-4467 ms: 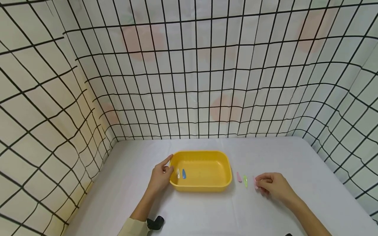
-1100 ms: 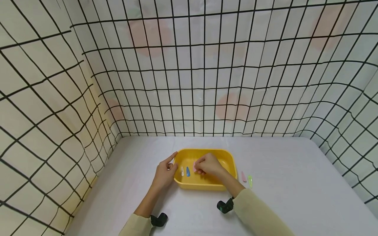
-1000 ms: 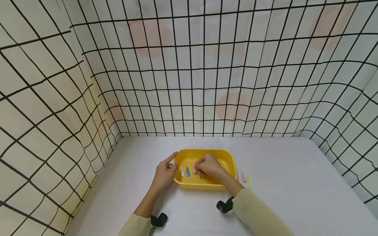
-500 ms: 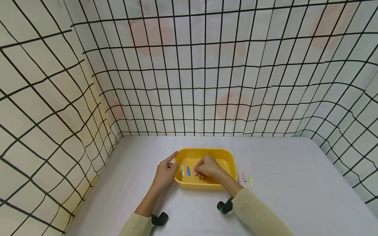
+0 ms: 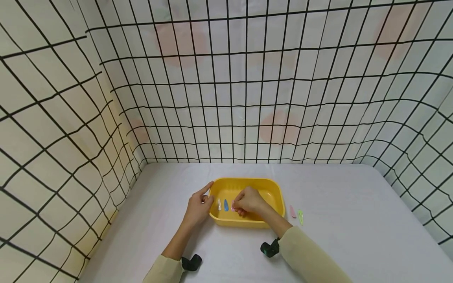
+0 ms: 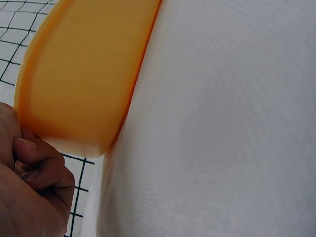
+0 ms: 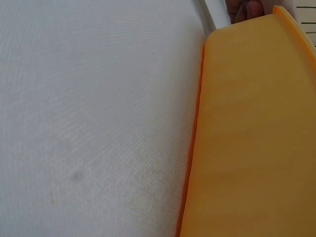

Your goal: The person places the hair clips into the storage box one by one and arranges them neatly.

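A yellow plastic tray (image 5: 244, 223) stands on the white table. My left hand (image 5: 197, 206) holds its left end, thumb at the rim and index finger stretched along it; other fingers curl under in the left wrist view. Inside the tray lie a white snap hair clip (image 5: 219, 204) and a blue one (image 5: 226, 205), side by side. To their right my right hand (image 5: 249, 200) pinches a pink hair clip (image 5: 232, 206) low at the tray floor, partly hidden by the fingertips. The right wrist view shows only the tray's outer wall (image 7: 252, 128), not the right hand.
Right of the tray, another pink hair clip (image 5: 292, 211) and a green hair clip (image 5: 300, 217) lie on the white tablecloth (image 5: 354, 220). A black wire grid (image 5: 244, 106) over white cloth encloses the back and sides.
Several seconds ago my right hand was at the pink clip right of the tray; that clip is now inside, beside the blue one. Over the last second the hand has barely shifted.
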The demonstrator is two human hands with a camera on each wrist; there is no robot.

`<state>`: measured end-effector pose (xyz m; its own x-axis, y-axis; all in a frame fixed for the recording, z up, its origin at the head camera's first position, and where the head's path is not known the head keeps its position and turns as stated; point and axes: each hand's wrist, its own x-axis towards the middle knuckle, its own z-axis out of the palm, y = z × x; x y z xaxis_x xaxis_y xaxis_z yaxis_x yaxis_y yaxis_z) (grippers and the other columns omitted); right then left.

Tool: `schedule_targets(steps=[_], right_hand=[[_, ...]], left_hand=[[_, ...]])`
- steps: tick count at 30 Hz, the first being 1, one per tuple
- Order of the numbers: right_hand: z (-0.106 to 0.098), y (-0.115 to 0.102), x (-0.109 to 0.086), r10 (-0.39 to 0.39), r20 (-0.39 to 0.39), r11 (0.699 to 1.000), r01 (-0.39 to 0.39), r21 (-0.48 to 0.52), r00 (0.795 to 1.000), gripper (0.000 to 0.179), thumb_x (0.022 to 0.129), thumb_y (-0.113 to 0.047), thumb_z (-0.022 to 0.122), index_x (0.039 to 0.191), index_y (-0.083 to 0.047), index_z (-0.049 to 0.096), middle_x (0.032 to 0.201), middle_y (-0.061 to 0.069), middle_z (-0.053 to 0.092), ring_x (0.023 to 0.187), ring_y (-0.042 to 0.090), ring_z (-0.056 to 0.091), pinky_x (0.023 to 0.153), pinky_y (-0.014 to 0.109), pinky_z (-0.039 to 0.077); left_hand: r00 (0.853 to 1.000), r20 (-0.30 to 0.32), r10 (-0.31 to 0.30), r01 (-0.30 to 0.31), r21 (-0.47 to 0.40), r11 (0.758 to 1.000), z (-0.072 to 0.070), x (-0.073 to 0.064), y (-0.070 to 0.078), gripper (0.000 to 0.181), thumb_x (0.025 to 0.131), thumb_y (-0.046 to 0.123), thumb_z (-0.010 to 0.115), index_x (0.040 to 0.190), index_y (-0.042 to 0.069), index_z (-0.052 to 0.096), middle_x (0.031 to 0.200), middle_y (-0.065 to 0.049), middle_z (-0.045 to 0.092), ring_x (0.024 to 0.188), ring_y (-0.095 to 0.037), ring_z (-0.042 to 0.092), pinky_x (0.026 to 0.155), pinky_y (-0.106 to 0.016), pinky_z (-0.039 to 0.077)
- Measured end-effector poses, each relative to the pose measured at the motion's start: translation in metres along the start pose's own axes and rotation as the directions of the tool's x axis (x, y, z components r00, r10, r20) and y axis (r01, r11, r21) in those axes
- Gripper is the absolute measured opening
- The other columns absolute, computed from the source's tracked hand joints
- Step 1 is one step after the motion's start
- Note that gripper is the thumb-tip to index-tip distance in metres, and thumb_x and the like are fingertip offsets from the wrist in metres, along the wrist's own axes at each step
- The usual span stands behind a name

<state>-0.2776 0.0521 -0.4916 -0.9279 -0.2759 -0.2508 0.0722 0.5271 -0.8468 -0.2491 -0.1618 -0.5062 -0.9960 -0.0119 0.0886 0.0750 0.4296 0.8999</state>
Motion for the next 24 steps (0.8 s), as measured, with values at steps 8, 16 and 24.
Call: schedule_targets(steps=[8,16,24], right_hand=[[-0.004,0.002,-0.003,0.02,-0.032,0.999,-0.019,0.042,0.999,0.012,0.091,-0.011,0.074,0.095,0.0,0.071,0.068,0.009,0.067,0.052,0.016,0.062,0.053,0.025,0.056],[-0.018,0.004,-0.011,0.021,-0.082,0.998,-0.016,0.056,0.996,0.024,0.092,-0.017,0.076,0.108,-0.002,0.068,0.073,0.011,0.069,0.054,0.019,0.062,0.054,0.026,0.055],[-0.044,0.006,-0.025,-0.046,-0.124,0.997,0.053,0.059,0.991,0.03,0.093,-0.016,0.075,0.117,0.0,0.067,0.091,0.014,0.074,0.062,0.018,0.064,0.06,0.03,0.059]], left_hand=[[1.0,-0.006,-0.001,0.001,0.002,1.0,0.002,-0.001,0.001,0.054,0.098,0.015,0.062,0.151,0.023,0.054,0.059,0.004,0.041,0.049,-0.012,0.037,0.046,-0.02,0.036],[1.0,-0.012,-0.005,0.005,0.003,1.0,0.002,-0.001,0.001,0.053,0.099,0.016,0.062,0.151,0.023,0.055,0.059,0.004,0.041,0.049,-0.012,0.037,0.046,-0.021,0.036],[0.999,-0.031,-0.038,0.038,0.013,0.999,0.003,0.0,0.001,0.053,0.099,0.017,0.062,0.15,0.025,0.055,0.06,0.003,0.042,0.05,-0.012,0.039,0.047,-0.02,0.037]])
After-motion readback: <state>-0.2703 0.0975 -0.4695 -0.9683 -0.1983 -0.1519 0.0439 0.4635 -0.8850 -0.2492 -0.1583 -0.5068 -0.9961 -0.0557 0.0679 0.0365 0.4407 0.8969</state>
